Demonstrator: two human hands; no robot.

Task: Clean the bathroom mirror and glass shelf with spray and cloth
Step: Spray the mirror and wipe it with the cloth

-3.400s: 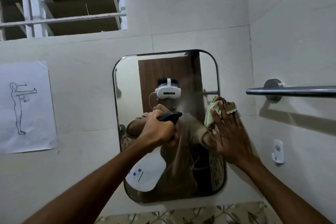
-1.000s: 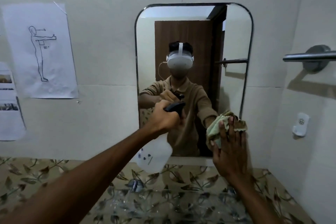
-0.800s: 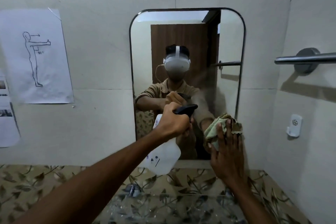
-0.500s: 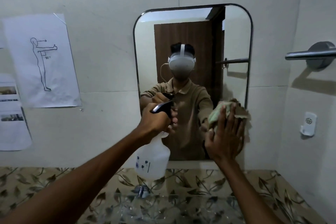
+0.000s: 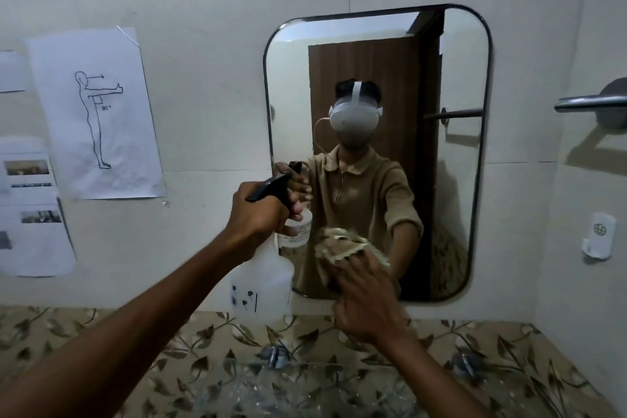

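Looks like the mirror point(image 5: 376, 153) part is mid-way: the left hand point(image 5: 261, 214) is wrapped around the spray bottle point(image 5: 263, 285) at the mirror's lower left edge, fingers curled on the trigger. The right hand point(image 5: 368, 299) presses the cloth point(image 5: 339, 244) flat against the lower glass, though it's too blurry to read the fingers. The glass shelf point(image 5: 305, 383), near and low, looks untouched, so that's left.

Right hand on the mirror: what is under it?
Under the right hand lies a bunched cloth, its frayed edge showing above the fingers, pressed against the lower part of the mirror. The cloth's middle and the glass behind it are covered.
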